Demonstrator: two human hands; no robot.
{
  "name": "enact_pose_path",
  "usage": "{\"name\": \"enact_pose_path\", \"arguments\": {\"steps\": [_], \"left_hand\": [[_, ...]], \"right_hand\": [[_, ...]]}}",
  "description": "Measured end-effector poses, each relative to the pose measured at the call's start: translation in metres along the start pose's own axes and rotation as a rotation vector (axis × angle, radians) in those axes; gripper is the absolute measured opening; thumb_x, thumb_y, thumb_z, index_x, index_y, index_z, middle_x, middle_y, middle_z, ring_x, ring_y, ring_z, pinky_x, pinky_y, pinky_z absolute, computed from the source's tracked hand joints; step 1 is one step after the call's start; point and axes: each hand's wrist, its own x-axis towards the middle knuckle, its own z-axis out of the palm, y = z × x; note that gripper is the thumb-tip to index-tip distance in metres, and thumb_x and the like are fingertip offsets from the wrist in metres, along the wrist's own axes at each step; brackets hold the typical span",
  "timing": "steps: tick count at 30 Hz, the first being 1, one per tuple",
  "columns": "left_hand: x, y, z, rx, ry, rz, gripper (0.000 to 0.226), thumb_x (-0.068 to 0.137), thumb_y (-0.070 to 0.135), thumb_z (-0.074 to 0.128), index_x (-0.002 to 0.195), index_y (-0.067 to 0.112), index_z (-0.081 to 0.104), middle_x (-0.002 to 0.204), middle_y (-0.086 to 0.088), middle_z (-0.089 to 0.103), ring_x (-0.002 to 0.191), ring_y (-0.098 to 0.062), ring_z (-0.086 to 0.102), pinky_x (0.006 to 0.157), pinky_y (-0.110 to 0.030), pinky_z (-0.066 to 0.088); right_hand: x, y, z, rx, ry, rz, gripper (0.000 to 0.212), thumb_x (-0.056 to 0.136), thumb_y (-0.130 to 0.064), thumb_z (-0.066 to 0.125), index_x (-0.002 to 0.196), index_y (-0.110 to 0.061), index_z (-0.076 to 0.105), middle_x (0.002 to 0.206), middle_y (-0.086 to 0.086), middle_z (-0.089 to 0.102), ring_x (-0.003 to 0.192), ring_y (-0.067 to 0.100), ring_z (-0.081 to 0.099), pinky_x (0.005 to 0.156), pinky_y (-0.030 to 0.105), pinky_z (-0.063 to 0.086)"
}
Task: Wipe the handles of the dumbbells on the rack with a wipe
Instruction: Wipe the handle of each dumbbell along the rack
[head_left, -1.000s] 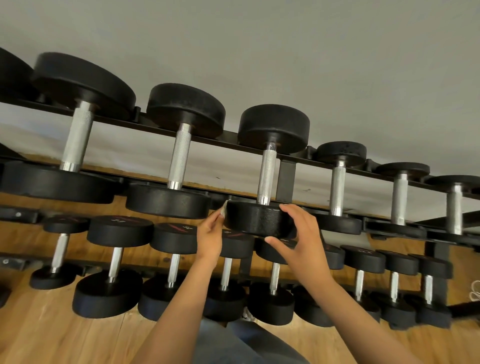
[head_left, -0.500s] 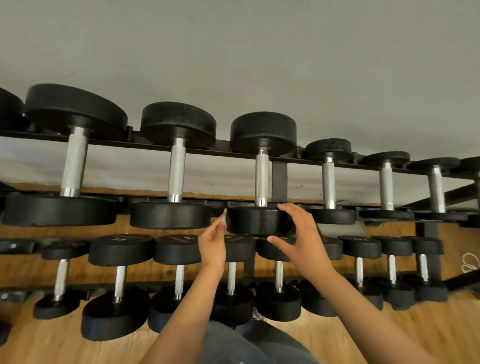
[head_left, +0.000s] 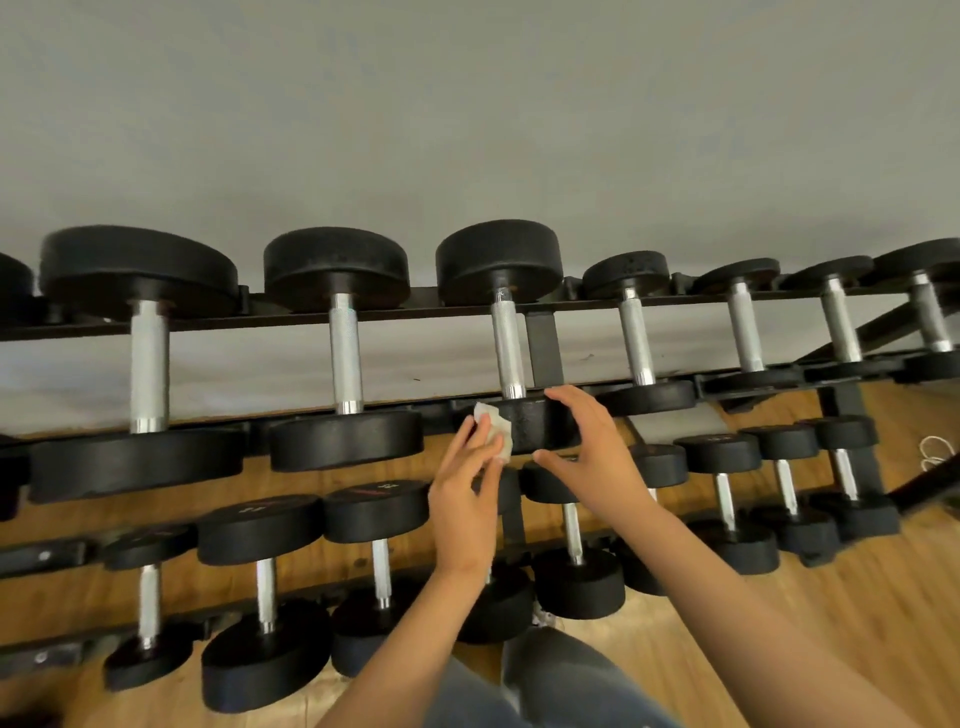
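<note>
A black rack (head_left: 543, 343) carries two tiers of black dumbbells with silver knurled handles. My left hand (head_left: 462, 504) pinches a crumpled white wipe (head_left: 496, 428) and holds it against the left side of the near head (head_left: 537, 426) of the third upper dumbbell. That dumbbell's handle (head_left: 506, 348) rises bare above the head. My right hand (head_left: 597, 452) cups the right side of the same head, fingers over its top edge and thumb under it.
More upper-tier dumbbells stand to the left (head_left: 345, 353) and right (head_left: 636, 338). Smaller dumbbells (head_left: 379, 519) fill the lower tier under my arms. A grey wall (head_left: 467, 130) is behind, wooden floor (head_left: 831, 649) below, my knee (head_left: 561, 686) by the rack, and a white cord (head_left: 935, 454) at far right.
My left hand has moved right onto the near head, and more of the wipe shows between its fingers. My right hand stays on that head. The view has tilted upward.
</note>
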Motion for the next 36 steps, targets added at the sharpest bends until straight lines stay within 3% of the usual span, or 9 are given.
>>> {"name": "enact_pose_path", "arguments": {"steps": [5, 9, 13, 15, 17, 21, 28, 32, 36], "left_hand": [[0.023, 0.003, 0.013, 0.159, -0.152, 0.083, 0.026, 0.09, 0.009, 0.064, 0.112, 0.021, 0.071, 0.149, 0.001, 0.044, 0.144, -0.005, 0.027, 0.117, -0.035, 0.031], [0.025, 0.021, 0.019, 0.193, -0.157, 0.13, 0.03, 0.091, 0.006, 0.063, 0.117, 0.019, 0.07, 0.145, 0.001, 0.044, 0.133, 0.013, 0.032, 0.109, -0.01, 0.031], [0.034, 0.031, 0.036, 0.301, -0.194, 0.204, 0.032, 0.089, 0.007, 0.066, 0.116, 0.024, 0.069, 0.13, 0.007, 0.053, 0.123, 0.011, 0.041, 0.108, -0.01, 0.032], [0.043, 0.044, 0.054, 0.304, -0.209, 0.213, 0.032, 0.088, 0.006, 0.068, 0.11, 0.029, 0.069, 0.116, 0.012, 0.059, 0.114, 0.014, 0.046, 0.1, -0.005, 0.034], [0.045, 0.063, 0.079, 0.233, -0.216, 0.17, 0.031, 0.088, 0.008, 0.067, 0.106, 0.033, 0.069, 0.108, 0.017, 0.063, 0.109, 0.005, 0.054, 0.097, -0.009, 0.04], [0.037, 0.087, 0.136, 0.091, -0.191, 0.091, 0.028, 0.086, 0.005, 0.067, 0.1, 0.029, 0.073, 0.108, 0.016, 0.066, 0.108, -0.005, 0.06, 0.095, -0.017, 0.046], [0.029, 0.095, 0.198, -0.013, -0.179, -0.099, 0.028, 0.086, 0.002, 0.068, 0.092, 0.029, 0.071, 0.096, 0.01, 0.067, 0.096, -0.006, 0.065, 0.085, -0.024, 0.054], [0.031, 0.086, 0.209, 0.019, -0.202, -0.149, 0.024, 0.086, 0.002, 0.068, 0.094, 0.025, 0.071, 0.102, 0.008, 0.068, 0.104, -0.008, 0.064, 0.092, -0.032, 0.054], [0.042, 0.082, 0.223, 0.08, -0.207, -0.037, 0.023, 0.082, -0.003, 0.07, 0.087, 0.018, 0.065, 0.099, 0.01, 0.066, 0.105, -0.008, 0.062, 0.094, -0.029, 0.052]], "right_hand": [[0.0, -0.002, -0.001, 0.054, 0.023, -0.035, 0.064, 0.076, -0.01, 0.079, 0.132, -0.016, 0.049, 0.127, -0.013, 0.044, 0.12, -0.004, 0.033, 0.098, -0.001, 0.021], [0.002, 0.007, -0.006, 0.111, -0.021, -0.069, 0.064, 0.077, -0.009, 0.077, 0.133, -0.021, 0.049, 0.133, -0.011, 0.048, 0.127, 0.003, 0.038, 0.107, 0.01, 0.026], [0.007, 0.025, -0.025, 0.28, -0.136, -0.063, 0.06, 0.084, -0.007, 0.07, 0.131, -0.034, 0.044, 0.131, -0.018, 0.047, 0.125, -0.004, 0.04, 0.108, 0.012, 0.03], [0.008, 0.041, -0.039, 0.424, -0.124, -0.009, 0.054, 0.087, -0.005, 0.067, 0.129, -0.033, 0.047, 0.127, -0.018, 0.05, 0.121, -0.004, 0.046, 0.106, 0.02, 0.038], [0.008, 0.061, -0.057, 0.572, -0.098, 0.01, 0.05, 0.088, -0.002, 0.065, 0.13, -0.026, 0.051, 0.127, -0.013, 0.054, 0.12, 0.001, 0.052, 0.103, 0.025, 0.044], [0.014, 0.107, -0.096, 0.684, -0.091, 0.021, 0.045, 0.087, -0.007, 0.068, 0.128, -0.023, 0.057, 0.124, -0.006, 0.062, 0.112, 0.006, 0.059, 0.095, 0.025, 0.05], [0.029, 0.165, -0.128, 0.582, -0.082, -0.048, 0.025, 0.082, -0.011, 0.075, 0.096, -0.028, 0.065, 0.1, -0.008, 0.066, 0.095, 0.007, 0.064, 0.086, 0.027, 0.054], [0.032, 0.182, -0.121, 0.304, 0.048, -0.198, 0.027, 0.08, -0.016, 0.076, 0.104, -0.024, 0.066, 0.107, -0.017, 0.06, 0.106, 0.001, 0.053, 0.092, 0.017, 0.044], [0.034, 0.185, -0.114, 0.122, 0.203, -0.277, 0.032, 0.077, -0.007, 0.076, 0.105, -0.021, 0.066, 0.108, -0.011, 0.061, 0.11, 0.006, 0.05, 0.097, 0.022, 0.041]]}}
